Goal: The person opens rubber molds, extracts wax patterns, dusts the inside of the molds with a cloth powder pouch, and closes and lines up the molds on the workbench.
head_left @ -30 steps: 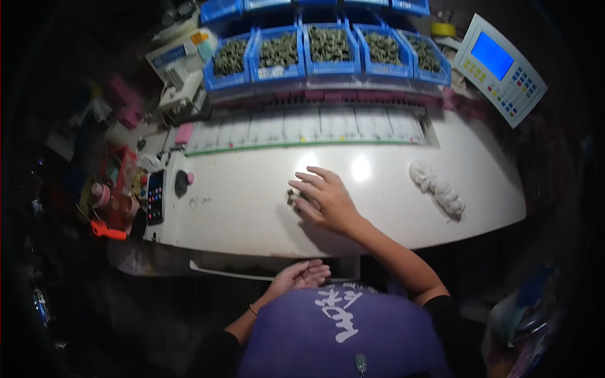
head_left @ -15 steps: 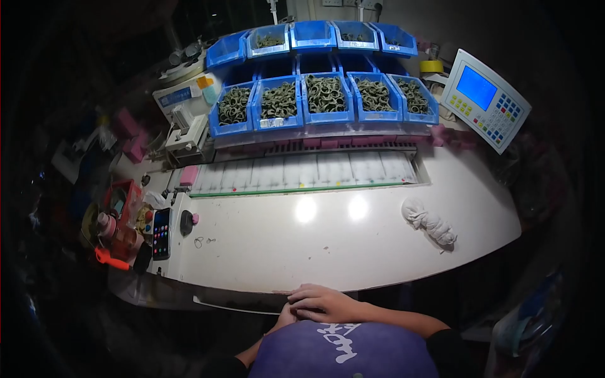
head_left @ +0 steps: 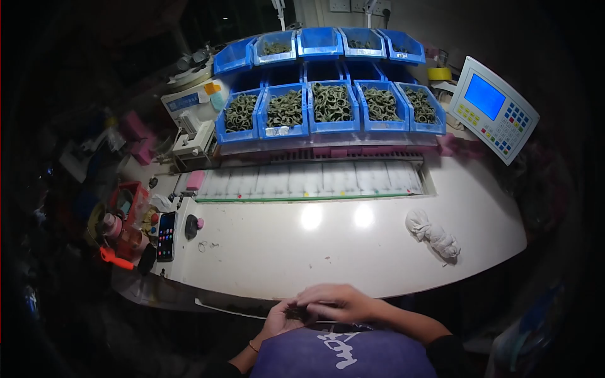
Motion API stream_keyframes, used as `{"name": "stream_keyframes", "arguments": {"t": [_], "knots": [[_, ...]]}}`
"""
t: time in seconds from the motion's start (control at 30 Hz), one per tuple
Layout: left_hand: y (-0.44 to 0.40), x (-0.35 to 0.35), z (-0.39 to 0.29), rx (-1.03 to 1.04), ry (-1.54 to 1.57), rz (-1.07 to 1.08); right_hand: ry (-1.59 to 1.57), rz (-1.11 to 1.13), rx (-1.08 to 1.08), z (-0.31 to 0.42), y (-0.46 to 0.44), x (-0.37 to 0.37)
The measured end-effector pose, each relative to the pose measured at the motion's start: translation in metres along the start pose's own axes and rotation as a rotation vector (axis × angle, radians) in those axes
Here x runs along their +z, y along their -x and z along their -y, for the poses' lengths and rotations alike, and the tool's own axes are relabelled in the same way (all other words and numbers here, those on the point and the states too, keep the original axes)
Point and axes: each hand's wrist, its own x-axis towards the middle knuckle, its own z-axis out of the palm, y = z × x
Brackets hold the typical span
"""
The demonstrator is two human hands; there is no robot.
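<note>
At the front edge of the white worktop (head_left: 271, 264), my two hands meet just above the purple garment on my lap. My left hand (head_left: 277, 322) is cupped around small dark pieces (head_left: 295, 312), which are too shadowed to name. Over that palm reaches my right hand (head_left: 340, 301), fingers bent and close together, slightly blurred. Whatever is under its fingertips is hidden. On the worktop to the left lie two small ring-like pieces (head_left: 203, 247).
Blue bins (head_left: 285, 131) with many greenish ring-shaped parts stand in two tiers at the back. A keypad display (head_left: 485, 97) stands right, above a twisted white cloth (head_left: 433, 236). Left are a phone (head_left: 166, 236), an orange-handled tool (head_left: 115, 258) and a red basket (head_left: 129, 189).
My hands have come up slightly and parted a little, so dark pieces now show in the left palm. The whole view has shifted slightly down and right.
</note>
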Motion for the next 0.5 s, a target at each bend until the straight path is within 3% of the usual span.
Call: {"name": "stream_keyframes", "arguments": {"t": [0.03,0.07,0.23,0.3,0.47,0.5], "knots": [[-0.003,0.004,-0.004,0.038,0.163,0.011,0.083,-0.063,-0.050,-0.012,-0.002,-0.012],[-0.003,0.020,-0.014,0.006,0.116,0.023,0.267,-0.171,-0.075,-0.020,-0.004,-0.025],[-0.038,0.081,-0.077,0.316,0.027,-0.007,0.355,-0.459,0.246,-0.059,-0.005,-0.079],[-0.059,0.124,-0.108,0.412,0.029,-0.006,0.405,-0.463,0.212,-0.061,-0.005,-0.082],[-0.132,0.251,-0.225,0.500,-0.032,0.321,0.468,-0.441,0.151,-0.061,-0.005,-0.083],[-0.148,0.291,-0.248,0.667,-0.072,0.305,0.471,-0.446,0.147,-0.060,-0.006,-0.084]]}}
